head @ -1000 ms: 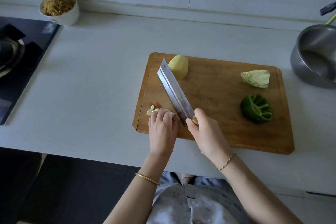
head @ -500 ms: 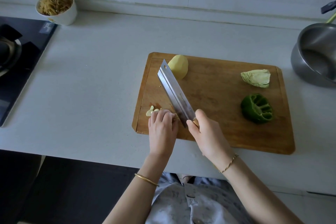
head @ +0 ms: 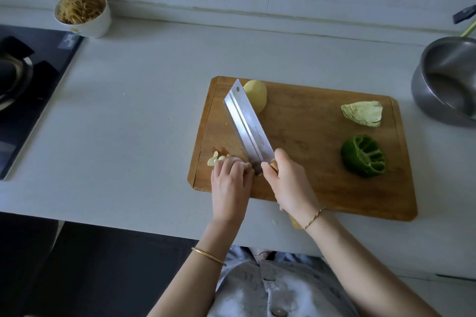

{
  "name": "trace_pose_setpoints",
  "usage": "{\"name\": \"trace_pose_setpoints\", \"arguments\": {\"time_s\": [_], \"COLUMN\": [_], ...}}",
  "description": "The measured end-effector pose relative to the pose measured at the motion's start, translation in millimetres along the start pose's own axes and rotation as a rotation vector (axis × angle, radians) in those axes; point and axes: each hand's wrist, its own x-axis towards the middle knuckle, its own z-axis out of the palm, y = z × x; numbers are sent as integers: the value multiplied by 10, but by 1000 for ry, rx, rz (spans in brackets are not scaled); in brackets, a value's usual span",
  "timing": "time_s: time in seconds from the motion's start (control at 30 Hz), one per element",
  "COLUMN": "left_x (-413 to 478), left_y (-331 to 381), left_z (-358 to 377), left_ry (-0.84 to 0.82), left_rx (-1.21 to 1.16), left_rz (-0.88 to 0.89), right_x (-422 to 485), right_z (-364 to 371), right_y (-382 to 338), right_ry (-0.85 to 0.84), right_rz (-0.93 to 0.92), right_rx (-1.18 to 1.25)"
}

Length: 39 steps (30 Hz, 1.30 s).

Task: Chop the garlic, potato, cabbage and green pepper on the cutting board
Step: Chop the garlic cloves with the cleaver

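A wooden cutting board [head: 309, 162] lies on the grey counter. My right hand [head: 288, 183] grips the wooden handle of a cleaver [head: 247, 123], whose blade runs toward the board's far left corner. My left hand [head: 230, 183] has its fingers curled over garlic at the board's near left; several cut garlic slices [head: 215, 158] show just beyond the fingertips. A peeled potato [head: 257, 95] sits behind the blade tip. A cabbage wedge [head: 363, 113] and a green pepper half [head: 363, 156] lie on the board's right side.
A white bowl [head: 85, 15] of shredded food stands at the back left by the wall. A black stove [head: 28, 85] with a pan fills the left edge. A steel pot [head: 448, 82] sits at the right, beside the board. The counter's front edge runs under my wrists.
The hands and cleaver stay almost where they were beside the garlic; the view has shifted a little.
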Motion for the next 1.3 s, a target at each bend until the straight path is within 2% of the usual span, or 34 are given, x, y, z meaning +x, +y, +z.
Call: {"name": "trace_pose_setpoints", "arguments": {"time_s": [0.33,0.8,1.3], "left_x": [-17,-34,-28], "left_y": [2,-28,-27], "left_z": [-7,-25,-4], "left_ry": [4,12,2], "left_rx": [-5,24,-31], "left_rz": [-23,-8,11], "right_x": [-55,-151,-39], "right_z": [-60,-64,24], "right_y": [18,10,-33], "right_ry": [68,-31,-53], "right_rz": [-79,-68,-75], "right_rx": [33,-26,-166]}}
